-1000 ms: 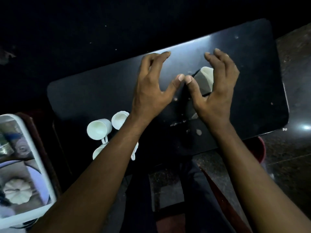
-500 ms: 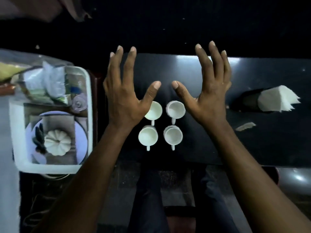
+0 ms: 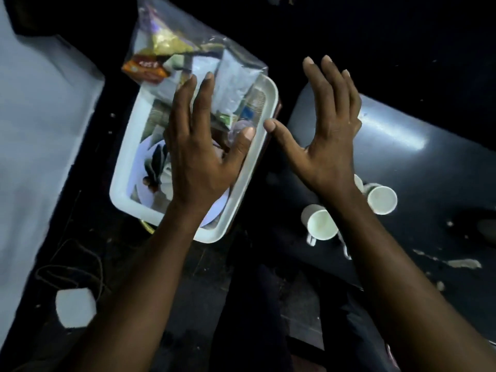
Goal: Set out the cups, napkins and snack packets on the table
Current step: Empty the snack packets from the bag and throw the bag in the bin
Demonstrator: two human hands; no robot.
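Snack packets (image 3: 230, 84) beneath left hand's (image 3: 198, 159) straight fingertips (image 3: 208, 77); contact unclear; right hand (image 3: 330, 146) apart

Your white cups (image 3: 320, 224) stand mouths-up, close together near the left end of the dark desk (image 3: 402, 162); two show whole, the others are partly hidden. Your snack packets (image 3: 230, 84), silver, orange and gold, sit bundled in a clear bag (image 3: 171, 30) on the far end of the white tray (image 3: 241, 189), beside the desk.

White cups (image 3: 320, 226), white tray (image 3: 236, 194), glossy black table (image 3: 429, 183).
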